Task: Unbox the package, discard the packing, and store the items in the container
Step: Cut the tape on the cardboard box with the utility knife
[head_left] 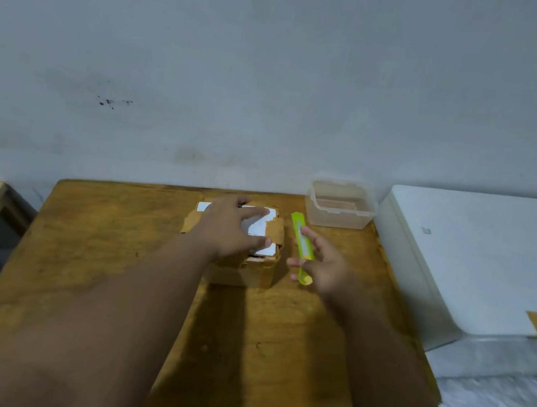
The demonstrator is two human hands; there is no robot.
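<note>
Table [111, 283]: brown wooden top, nearest part bare apart from the person's two forearms reaching over it.

Right hand [327, 270]: over the table's right middle, fingers spread and loose, grip released. The fingertips are at the green utility knife [300, 247], which lies lengthwise on the table just right of the box. Whether they touch it or hover just above cannot be told.

Left hand [234, 229]: palm down, flat on top of the cardboard box [248, 271], fingers spread, grip open, pressing rather than clutching.

Cardboard box: small, brown, mid-table, with white labels and brown tape across its top. The flaps look closed and the tape uncut, though the hand hides part of the seam.

Container [341, 203]: clear plastic tub, no lid, at the far right corner of the table against the wall. It looks empty.

Status, as judged: very early. Box steadied, knife within reach. Left to do: cut the tape, open the flaps, take out the contents, discard the packing, fill the container.
</note>
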